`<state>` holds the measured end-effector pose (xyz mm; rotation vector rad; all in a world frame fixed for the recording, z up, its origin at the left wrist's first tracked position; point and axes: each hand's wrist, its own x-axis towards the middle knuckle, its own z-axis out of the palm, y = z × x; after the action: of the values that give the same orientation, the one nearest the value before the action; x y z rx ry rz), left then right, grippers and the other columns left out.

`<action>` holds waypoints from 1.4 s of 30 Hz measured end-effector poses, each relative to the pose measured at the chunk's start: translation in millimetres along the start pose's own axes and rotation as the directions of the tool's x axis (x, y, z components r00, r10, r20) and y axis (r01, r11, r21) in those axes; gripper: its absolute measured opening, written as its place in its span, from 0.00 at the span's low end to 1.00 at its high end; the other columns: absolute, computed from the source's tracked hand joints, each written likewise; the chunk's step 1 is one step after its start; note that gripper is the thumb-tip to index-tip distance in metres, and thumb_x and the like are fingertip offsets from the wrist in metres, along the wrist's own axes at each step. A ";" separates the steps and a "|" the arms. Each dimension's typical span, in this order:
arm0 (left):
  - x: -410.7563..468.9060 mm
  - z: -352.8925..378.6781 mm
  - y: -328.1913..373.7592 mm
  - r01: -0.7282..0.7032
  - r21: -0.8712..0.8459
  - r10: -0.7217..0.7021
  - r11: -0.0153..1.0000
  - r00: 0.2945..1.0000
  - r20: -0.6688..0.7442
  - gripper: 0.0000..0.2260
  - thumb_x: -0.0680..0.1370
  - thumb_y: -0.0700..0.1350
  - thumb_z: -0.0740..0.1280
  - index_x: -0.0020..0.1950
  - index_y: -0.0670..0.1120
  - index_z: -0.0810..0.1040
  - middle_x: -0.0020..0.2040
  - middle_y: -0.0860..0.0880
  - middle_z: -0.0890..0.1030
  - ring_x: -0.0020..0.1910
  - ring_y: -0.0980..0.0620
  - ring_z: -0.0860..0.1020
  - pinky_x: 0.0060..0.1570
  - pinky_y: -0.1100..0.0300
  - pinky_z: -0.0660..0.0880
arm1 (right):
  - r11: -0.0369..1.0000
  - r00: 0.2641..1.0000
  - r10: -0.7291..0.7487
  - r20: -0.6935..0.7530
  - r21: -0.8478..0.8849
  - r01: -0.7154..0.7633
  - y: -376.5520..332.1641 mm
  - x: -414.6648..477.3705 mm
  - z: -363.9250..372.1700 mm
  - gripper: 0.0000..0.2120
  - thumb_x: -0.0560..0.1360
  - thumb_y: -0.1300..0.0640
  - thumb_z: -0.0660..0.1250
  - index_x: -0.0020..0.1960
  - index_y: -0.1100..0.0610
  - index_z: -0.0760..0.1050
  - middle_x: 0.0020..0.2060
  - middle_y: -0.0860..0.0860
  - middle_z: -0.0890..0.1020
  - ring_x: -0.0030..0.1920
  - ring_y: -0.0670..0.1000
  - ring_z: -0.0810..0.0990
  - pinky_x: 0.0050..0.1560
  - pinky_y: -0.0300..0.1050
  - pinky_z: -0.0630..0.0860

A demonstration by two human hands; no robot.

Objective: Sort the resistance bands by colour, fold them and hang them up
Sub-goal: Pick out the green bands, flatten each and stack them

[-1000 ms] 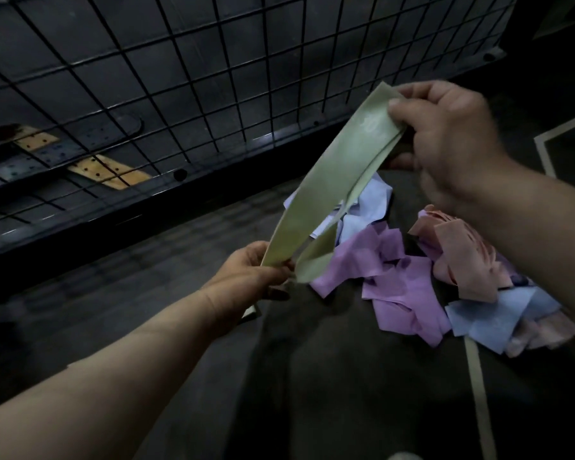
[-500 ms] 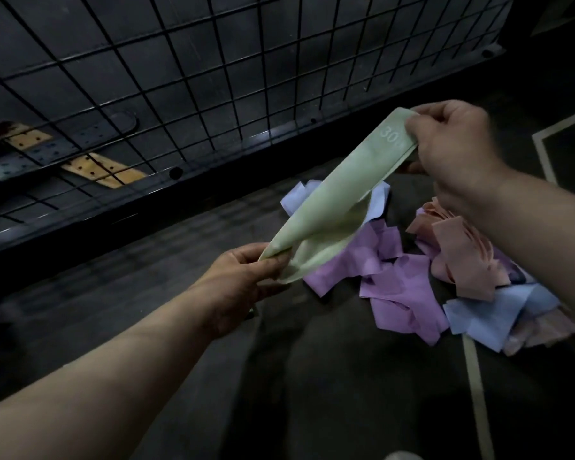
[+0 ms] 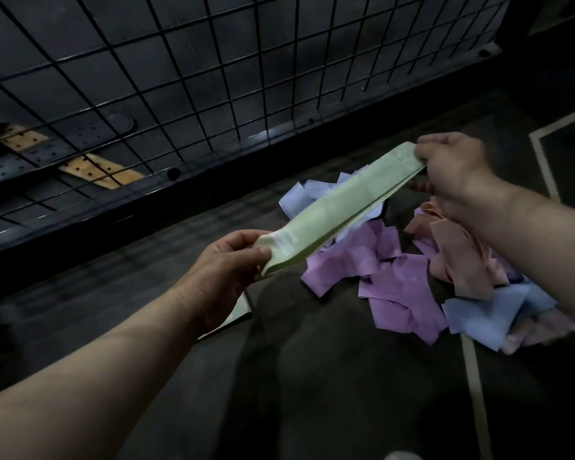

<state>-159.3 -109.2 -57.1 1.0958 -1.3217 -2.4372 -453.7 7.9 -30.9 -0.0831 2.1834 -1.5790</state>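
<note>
— Between the left hand (image 3: 233,267) and the right hand (image 3: 452,167), what is stretched?
— One green band (image 3: 332,210), doubled flat, its two layers lying together. The left hand pinches the nearer end, thumb on top and fingers curled beneath. The right hand grips the far end, fingers curled over it.
— Any print on it?
— Pale marks just beside each hand, too blurred to read. Half a second ago a "30" could be read at the right hand's end.
— What else has changed?
— Half a second ago the band sagged open between the hands, and a second ago it hung steeper, as a loose loop. Now it runs straight and flat.
— And the other bands?
— Below the right hand, crumpled in a heap on the floor (image 3: 312,393): purple bands (image 3: 362,267), pink bands (image 3: 458,257) under the right wrist, blue bands (image 3: 492,313). Beyond both hands stands a wire grid (image 3: 213,78).
</note>
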 end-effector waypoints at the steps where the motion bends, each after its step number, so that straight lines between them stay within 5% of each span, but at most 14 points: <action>1: 1.2 -0.7 -2.4 -0.023 0.011 0.023 1.000 0.998 -0.054 0.13 0.69 0.34 0.72 0.53 0.40 0.81 0.41 0.45 0.83 0.39 0.51 0.80 0.42 0.59 0.79 | 1.000 1.000 -0.008 0.027 -0.011 0.008 3.2 -0.7 -0.6 0.10 0.78 0.65 0.62 0.56 0.56 0.76 0.43 0.52 0.79 0.40 0.48 0.80 0.30 0.39 0.79; 7: 3.9 -6.2 -3.9 -0.157 0.267 0.211 0.951 0.960 -0.185 0.21 0.72 0.27 0.71 0.56 0.50 0.83 0.47 0.43 0.80 0.37 0.55 0.77 0.34 0.63 0.76 | 0.997 0.994 0.027 0.104 -0.081 -0.019 29.0 -1.9 -6.0 0.11 0.78 0.66 0.60 0.46 0.52 0.76 0.46 0.54 0.82 0.43 0.52 0.80 0.35 0.42 0.76; 11: 4.5 -7.0 -3.7 -0.183 0.443 0.299 0.878 0.931 -0.209 0.28 0.70 0.26 0.72 0.57 0.58 0.82 0.55 0.47 0.76 0.35 0.59 0.74 0.37 0.64 0.76 | 0.993 0.991 0.088 0.096 -0.090 -0.079 38.4 -1.3 -10.2 0.12 0.77 0.67 0.59 0.53 0.58 0.78 0.46 0.58 0.81 0.39 0.53 0.80 0.36 0.46 0.78; 16: 7.0 -12.3 -3.1 -0.134 0.278 0.209 0.951 0.943 -0.260 0.29 0.69 0.22 0.68 0.60 0.52 0.76 0.49 0.40 0.79 0.44 0.47 0.79 0.43 0.56 0.79 | 0.991 0.974 0.129 0.187 -0.068 -0.118 37.3 -11.6 -16.0 0.16 0.74 0.66 0.56 0.51 0.57 0.81 0.47 0.58 0.82 0.44 0.55 0.80 0.37 0.45 0.77; 18: 6.7 -12.8 0.8 -0.108 0.194 0.162 0.975 0.944 -0.287 0.22 0.71 0.24 0.67 0.56 0.48 0.77 0.45 0.43 0.81 0.43 0.48 0.79 0.40 0.58 0.76 | 0.989 0.926 0.137 0.351 -0.093 -0.111 31.8 -21.2 -19.4 0.17 0.73 0.67 0.55 0.51 0.56 0.81 0.47 0.59 0.78 0.40 0.54 0.78 0.33 0.42 0.74; 20: 4.4 -11.6 8.7 -0.070 0.135 0.109 0.988 0.946 -0.306 0.16 0.72 0.27 0.67 0.51 0.46 0.80 0.41 0.47 0.82 0.41 0.51 0.79 0.38 0.60 0.71 | 0.968 0.747 0.243 0.618 -0.205 -0.145 22.3 -32.6 -26.8 0.19 0.70 0.68 0.56 0.54 0.60 0.80 0.45 0.58 0.78 0.36 0.52 0.78 0.29 0.42 0.75; 22: 1.1 -11.6 13.6 -0.060 0.122 0.091 0.991 0.958 -0.270 0.12 0.72 0.30 0.67 0.48 0.44 0.81 0.40 0.47 0.84 0.40 0.50 0.80 0.42 0.59 0.74 | 0.879 0.411 0.467 0.783 -0.461 -0.120 13.0 -41.9 -31.5 0.20 0.66 0.66 0.61 0.56 0.62 0.80 0.45 0.57 0.82 0.41 0.54 0.82 0.39 0.46 0.80; 24: -6.3 -8.9 13.6 -0.060 0.198 0.096 0.978 0.980 -0.176 0.10 0.71 0.30 0.69 0.48 0.42 0.82 0.42 0.44 0.84 0.44 0.46 0.81 0.49 0.55 0.78 | 0.709 0.132 0.681 0.720 -0.694 0.127 11.0 -53.4 -27.5 0.14 0.72 0.62 0.67 0.57 0.57 0.81 0.49 0.56 0.84 0.51 0.55 0.83 0.52 0.51 0.79; 25: -11.7 -4.4 9.3 -0.058 0.245 0.088 0.968 0.990 -0.113 0.10 0.71 0.31 0.70 0.49 0.42 0.82 0.43 0.43 0.84 0.44 0.46 0.81 0.49 0.56 0.78 | 0.613 0.112 0.738 0.665 -0.731 0.300 12.5 -59.9 -23.3 0.11 0.74 0.56 0.71 0.57 0.52 0.82 0.52 0.52 0.85 0.55 0.52 0.82 0.57 0.49 0.77; 27: -23.7 10.0 -4.9 -0.023 0.330 0.021 0.944 1.000 0.011 0.08 0.73 0.32 0.71 0.49 0.43 0.83 0.42 0.45 0.85 0.42 0.51 0.82 0.45 0.61 0.77 | 0.501 0.273 0.675 0.685 -0.697 0.513 19.6 -75.4 -10.1 0.19 0.69 0.38 0.72 0.58 0.41 0.80 0.55 0.39 0.83 0.59 0.40 0.79 0.63 0.42 0.74; 29: -33.7 25.0 -22.4 0.010 0.383 -0.045 0.924 0.995 0.084 0.09 0.75 0.33 0.71 0.51 0.45 0.82 0.42 0.48 0.84 0.40 0.55 0.81 0.44 0.63 0.77 | 0.674 0.344 0.461 0.818 -0.575 0.464 29.6 -94.6 7.5 0.32 0.64 0.31 0.72 0.66 0.38 0.73 0.58 0.37 0.80 0.61 0.36 0.76 0.65 0.40 0.73; 31: -37.1 34.8 -37.7 0.011 0.378 -0.046 0.926 0.996 0.083 0.12 0.74 0.34 0.72 0.54 0.47 0.78 0.40 0.46 0.80 0.40 0.52 0.77 0.46 0.57 0.76 | 0.737 0.336 0.305 0.891 -0.444 0.509 37.5 -107.5 21.4 0.29 0.69 0.38 0.73 0.67 0.42 0.73 0.56 0.42 0.81 0.57 0.39 0.79 0.60 0.40 0.76; 35: -38.3 41.7 -43.6 0.063 0.177 -0.064 0.982 0.998 -0.004 0.17 0.75 0.33 0.71 0.54 0.48 0.67 0.38 0.48 0.77 0.38 0.51 0.75 0.46 0.56 0.71 | 0.562 0.335 0.228 0.914 -0.404 0.721 17.1 -117.5 32.0 0.05 0.76 0.46 0.69 0.51 0.42 0.80 0.43 0.38 0.83 0.44 0.37 0.81 0.47 0.38 0.78; 42: -44.3 43.0 -34.4 0.118 -0.139 -0.114 0.983 0.993 0.039 0.23 0.69 0.34 0.74 0.57 0.45 0.66 0.38 0.50 0.82 0.37 0.54 0.80 0.44 0.58 0.78 | 0.349 0.326 0.256 0.910 -0.401 0.847 -17.8 -125.7 46.6 0.07 0.75 0.42 0.64 0.42 0.43 0.75 0.37 0.36 0.80 0.39 0.38 0.78 0.40 0.39 0.73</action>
<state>-149.6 -40.1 -45.9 1.1327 -1.1017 -2.5953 -326.3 -2.0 13.4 -1.5704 1.6828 0.0410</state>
